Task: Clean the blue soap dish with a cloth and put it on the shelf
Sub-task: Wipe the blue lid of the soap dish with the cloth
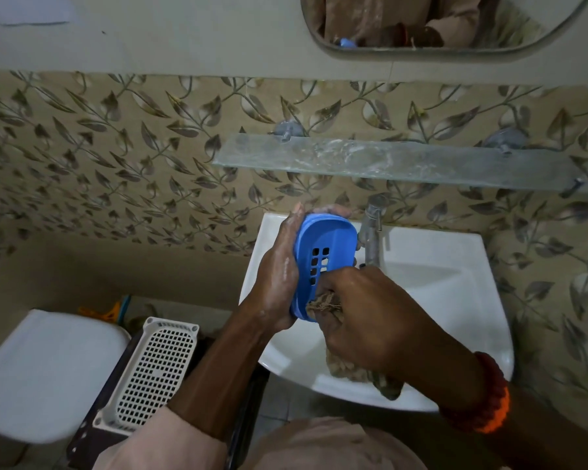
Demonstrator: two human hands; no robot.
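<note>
Blue dish (323, 252) held over the sink (455, 300), just left of the tap (370, 232), below the glass shelf (398, 161). Long axis running roughly from 11 o'clock down to 5 o'clock, upper end toward the leaf-patterned wall, lower end toward the body. Tilted up on its edge, hollow slotted face turned toward the camera and to the right, drain slots showing near the middle.

Left hand (279, 276) wrapped around the dish from 9 o'clock, palm along its left rim, fingertips curling over the top end; wet and soapy. Right hand (364, 320) at 5 o'clock of the dish, closed around a brownish cloth (326, 301), bunched end of it pressed against the lower part of the dish. Rest of the cloth trailing out under the right wrist at 6 o'clock, over the front of the sink. Orange-red bracelet (486, 398) on the right wrist.

Shelf streaked with white residue, fixed to the wall at 12 o'clock of the dish. Mirror (455, 45) above that. White perforated basket (153, 371) at 8 o'clock, beside a white toilet lid (45, 374).
</note>
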